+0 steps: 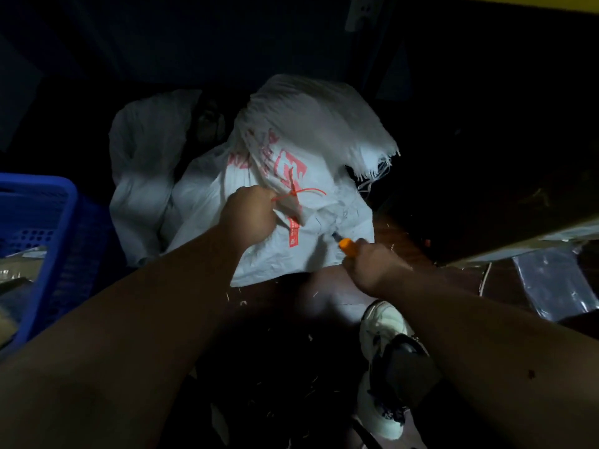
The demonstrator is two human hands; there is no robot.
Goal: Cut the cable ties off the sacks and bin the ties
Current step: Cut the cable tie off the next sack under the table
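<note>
Blue crate (48,222) sat at far left, possibly the bin. Left hand (251,215) gripped the gathered neck of the white sack (308,176) on the floor, just beside the red cable tie (296,194) cinched there. Right hand (366,264) clenched an orange-handled cutter (345,244), blade near the sack, short of the tie. Best approach: hold the neck taut, hook only the tie, cut away from the fingers.

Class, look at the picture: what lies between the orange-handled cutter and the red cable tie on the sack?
In the head view, only white sack cloth and a red tag lie between the cutter and the tie.
</note>
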